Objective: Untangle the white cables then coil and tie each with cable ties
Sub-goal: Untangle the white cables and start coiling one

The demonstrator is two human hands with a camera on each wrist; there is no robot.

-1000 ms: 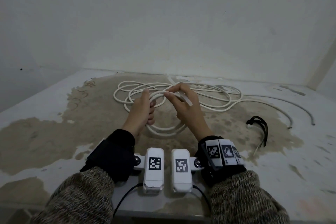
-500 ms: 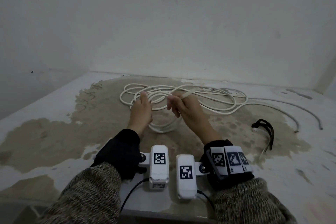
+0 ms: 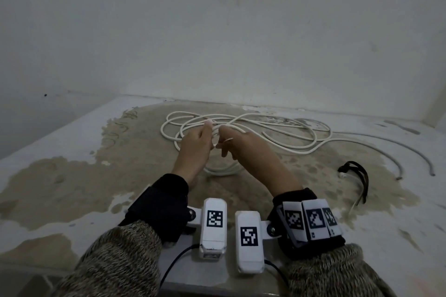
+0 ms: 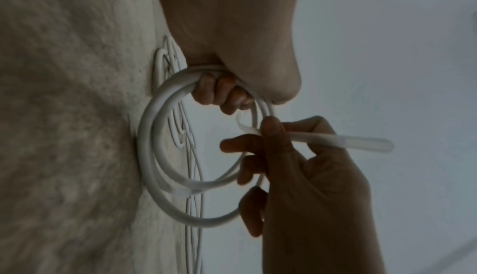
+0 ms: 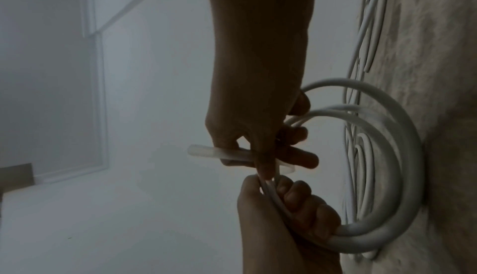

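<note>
My left hand [image 3: 196, 143] grips a small coil of white cable [image 3: 220, 171], its fingers [image 4: 219, 92] curled round the bundled loops; the coil [image 4: 152, 156] hangs down and touches the table. Close beside it, my right hand [image 3: 237, 146] pinches a translucent white cable tie [image 4: 335, 140] between thumb and fingers. One end of the tie [image 5: 219, 154] reaches toward the coil [image 5: 402, 156] near the left hand's grip [image 5: 299, 203]; whether the tie wraps the coil I cannot tell.
More white cable [image 3: 284, 132] lies in loose, crossing loops on the stained table [image 3: 72, 181] behind my hands, with long ends trailing right. A bunch of black ties [image 3: 357, 173] lies at the right. A wall closes the far side.
Both hands have dropped lower and drawn closer together. The cable tie, which stuck out to the right of my right hand, now curves in between the two hands.
</note>
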